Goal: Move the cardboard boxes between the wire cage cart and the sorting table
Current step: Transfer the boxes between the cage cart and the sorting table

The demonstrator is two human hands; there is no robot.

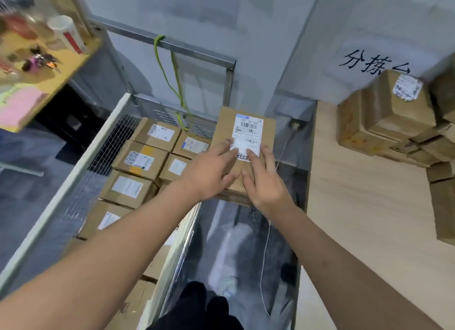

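Observation:
A flat cardboard box (225,128) with a white shipping label sits tilted at the right-hand rim of the wire cage cart (73,174). My left hand (209,172) and my right hand (267,184) both lie flat on its top, fingers straight, with the fingertips reaching the label. Several labelled cardboard boxes (140,159) are packed inside the cart to the left of it. The light wooden sorting table (357,201) stands to the right, with a stack of boxes (394,110) at its far right corner.
A green cord (172,78) hangs from the cart's rear metal bar. A yellow shelf (61,66) with a cup and small items juts out at upper left. A narrow floor gap with a white cable runs between cart and table. A handwritten sign (369,63) is on the wall.

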